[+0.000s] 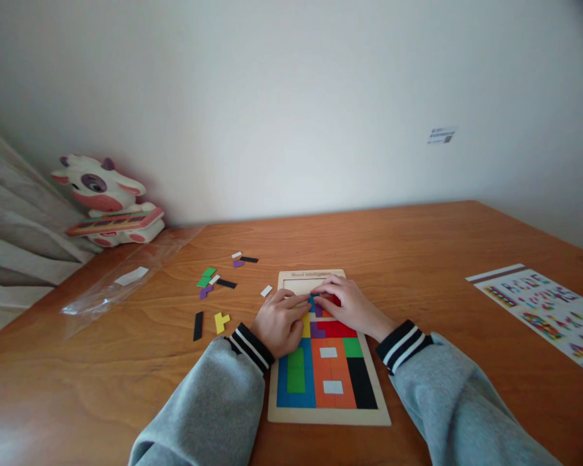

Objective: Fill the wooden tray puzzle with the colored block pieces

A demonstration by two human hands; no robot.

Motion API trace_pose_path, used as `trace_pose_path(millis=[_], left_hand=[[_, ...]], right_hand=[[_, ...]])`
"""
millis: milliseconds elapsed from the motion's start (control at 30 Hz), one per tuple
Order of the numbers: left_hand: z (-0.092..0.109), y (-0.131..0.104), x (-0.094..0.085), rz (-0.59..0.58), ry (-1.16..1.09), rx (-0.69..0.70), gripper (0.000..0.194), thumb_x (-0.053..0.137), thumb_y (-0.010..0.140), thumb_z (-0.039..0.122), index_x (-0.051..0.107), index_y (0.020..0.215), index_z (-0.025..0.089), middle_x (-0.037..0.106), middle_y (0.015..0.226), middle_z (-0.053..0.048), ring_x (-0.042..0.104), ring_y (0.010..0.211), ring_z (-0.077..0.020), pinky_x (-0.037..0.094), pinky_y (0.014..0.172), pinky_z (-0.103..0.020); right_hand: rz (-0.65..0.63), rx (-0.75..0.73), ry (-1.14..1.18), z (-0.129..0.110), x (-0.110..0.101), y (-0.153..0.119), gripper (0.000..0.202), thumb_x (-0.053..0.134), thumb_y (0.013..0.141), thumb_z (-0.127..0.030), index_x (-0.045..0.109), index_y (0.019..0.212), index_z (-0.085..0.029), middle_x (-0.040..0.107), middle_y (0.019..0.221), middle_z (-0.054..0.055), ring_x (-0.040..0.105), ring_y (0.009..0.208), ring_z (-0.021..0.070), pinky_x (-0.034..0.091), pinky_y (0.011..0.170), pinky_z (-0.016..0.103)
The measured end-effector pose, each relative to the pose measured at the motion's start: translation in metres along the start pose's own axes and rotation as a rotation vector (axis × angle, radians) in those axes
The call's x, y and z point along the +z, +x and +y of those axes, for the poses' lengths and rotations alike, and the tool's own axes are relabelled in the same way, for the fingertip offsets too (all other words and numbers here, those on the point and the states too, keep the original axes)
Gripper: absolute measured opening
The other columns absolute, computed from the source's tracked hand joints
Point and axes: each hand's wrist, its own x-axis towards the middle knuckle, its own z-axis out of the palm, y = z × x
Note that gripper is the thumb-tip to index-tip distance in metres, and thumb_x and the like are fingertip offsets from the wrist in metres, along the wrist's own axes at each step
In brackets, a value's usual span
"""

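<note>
A wooden puzzle board lies flat in front of me, its lower part filled with coloured pieces. My left hand rests over its left side, fingers stretched toward the upper middle, fingertips by a small blue puzzle piece. From the right, my right hand reaches over the upper part, with thumb and index finger closed about that same blue piece. Red, purple and orange pieces partly show beneath the right hand. A yellow piece shows beside the left hand, which hides the board's left edge there.
Loose pieces lie left of the board, among them a yellow piece, a black strip and a green piece. A clear plastic bag and a cow toy keyboard are farther left. A printed sheet lies right.
</note>
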Motion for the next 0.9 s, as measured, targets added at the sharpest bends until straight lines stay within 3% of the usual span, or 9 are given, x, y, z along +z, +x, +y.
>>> trace_pose_path(millis=[133,533,767,900], left_hand=[[-0.0001,-0.0007,0.0008,-0.012,-0.001,0.013,0.043,0.047,0.078,0.011,0.071,0.113,0.02,0.068,0.123,-0.005,0.055,0.102,-0.0253,0.05,0.093,-0.045],[0.0023,0.0003,-0.003,0.054,-0.068,0.088,0.034,0.047,0.079,0.013,0.076,0.095,0.019,0.072,0.108,-0.007,0.056,0.095,-0.0237,0.052,0.086,-0.041],[0.0028,-0.0001,-0.0054,0.026,-0.071,0.135,0.037,0.045,0.082,0.015,0.073,0.106,0.021,0.074,0.098,-0.007,0.06,0.091,-0.0229,0.051,0.082,-0.04],[0.0019,0.0005,-0.0053,0.027,-0.063,0.151,0.035,0.044,0.082,0.015,0.072,0.102,0.02,0.074,0.096,-0.006,0.061,0.089,-0.0223,0.051,0.081,-0.039]], right_hand=[[-0.006,-0.002,0.006,0.0018,0.0001,-0.0002,0.016,0.065,0.089,-0.025,0.069,0.104,-0.023,0.068,0.103,0.005,0.063,0.099,0.0217,0.049,0.089,0.04],[-0.013,-0.017,-0.003,0.0,-0.001,-0.0002,0.014,0.063,0.091,-0.03,0.069,0.101,-0.023,0.068,0.101,0.006,0.064,0.096,0.0217,0.049,0.088,0.04],[-0.001,-0.022,-0.004,-0.0046,-0.0044,-0.0001,0.021,0.052,0.097,-0.033,0.069,0.096,-0.022,0.069,0.095,0.006,0.064,0.092,0.0202,0.049,0.084,0.037],[-0.003,-0.037,-0.015,-0.007,-0.0054,-0.0012,0.021,0.05,0.098,-0.032,0.069,0.094,-0.022,0.069,0.091,0.004,0.063,0.089,0.0192,0.048,0.082,0.035]])
